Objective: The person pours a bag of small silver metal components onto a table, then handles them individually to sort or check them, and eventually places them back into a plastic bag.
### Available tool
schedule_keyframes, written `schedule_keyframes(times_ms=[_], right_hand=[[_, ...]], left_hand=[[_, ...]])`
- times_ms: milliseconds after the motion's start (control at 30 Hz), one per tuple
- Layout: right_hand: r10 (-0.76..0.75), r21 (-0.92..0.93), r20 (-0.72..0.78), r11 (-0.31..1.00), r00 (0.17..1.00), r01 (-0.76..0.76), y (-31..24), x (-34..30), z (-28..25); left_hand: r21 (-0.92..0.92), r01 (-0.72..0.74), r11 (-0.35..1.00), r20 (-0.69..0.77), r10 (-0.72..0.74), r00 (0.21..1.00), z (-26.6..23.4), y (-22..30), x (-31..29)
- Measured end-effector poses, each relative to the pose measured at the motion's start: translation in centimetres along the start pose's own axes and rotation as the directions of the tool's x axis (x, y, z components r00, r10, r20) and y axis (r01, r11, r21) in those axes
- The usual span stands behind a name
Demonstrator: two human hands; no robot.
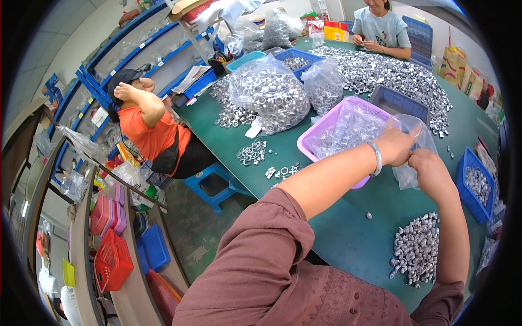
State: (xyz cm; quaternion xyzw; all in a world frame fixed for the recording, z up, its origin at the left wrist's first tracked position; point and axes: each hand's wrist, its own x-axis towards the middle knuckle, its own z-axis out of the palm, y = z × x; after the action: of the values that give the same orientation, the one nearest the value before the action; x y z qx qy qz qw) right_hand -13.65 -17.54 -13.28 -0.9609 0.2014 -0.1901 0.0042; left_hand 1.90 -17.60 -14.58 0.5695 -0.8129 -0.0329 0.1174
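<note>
Over the right side of the green table, my left hand [395,144] and my right hand [430,169] come close together on a clear plastic bag [405,177]. Both hands are closed on the bag's thin film, which spreads out above and below them. Just left of them stands a lilac tub [311,142] lined with clear plastic and filled with small bagged metal parts [353,127]; my left forearm crosses its near edge. Beside my right forearm lies a heap of small, shiny, rounded metal pieces [416,247].
A large bag of metal rings [272,98], an empty-looking grey tray [399,103] and a wide spread of metal pieces [380,70] lie farther back. At right is a blue basket [478,187]. One person [155,125] sits left, another [381,30] works at the far side.
</note>
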Motion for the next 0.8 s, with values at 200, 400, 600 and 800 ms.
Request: schedule_keyframes(times_ms=[200,400,600,800], right_hand=[[0.093,-0.181,0.093,0.981,0.991,-0.075,2.7,-0.1,2.2],[0.315,-0.317,0.176,0.915,0.932,-0.249,2.9,0.9,2.6],[0.306,-0.37,0.125,0.897,0.944,-0.241,3.6,0.3,3.3],[0.258,-0.325,0.234,0.929,0.937,-0.174,4.9,0.0,4.1]], left_hand=[[0.11,-0.118,0.987,0.099,0.108,0.989,0.0,-0.4,-0.4],[0.163,-0.211,0.964,0.106,0.196,0.975,0.9,-1.2,-0.9],[0.15,-0.361,0.92,-0.036,0.37,0.928,1.8,-2.0,-1.4],[0.075,-0.479,0.875,-0.255,0.481,0.839,3.2,-1.9,-0.7]])
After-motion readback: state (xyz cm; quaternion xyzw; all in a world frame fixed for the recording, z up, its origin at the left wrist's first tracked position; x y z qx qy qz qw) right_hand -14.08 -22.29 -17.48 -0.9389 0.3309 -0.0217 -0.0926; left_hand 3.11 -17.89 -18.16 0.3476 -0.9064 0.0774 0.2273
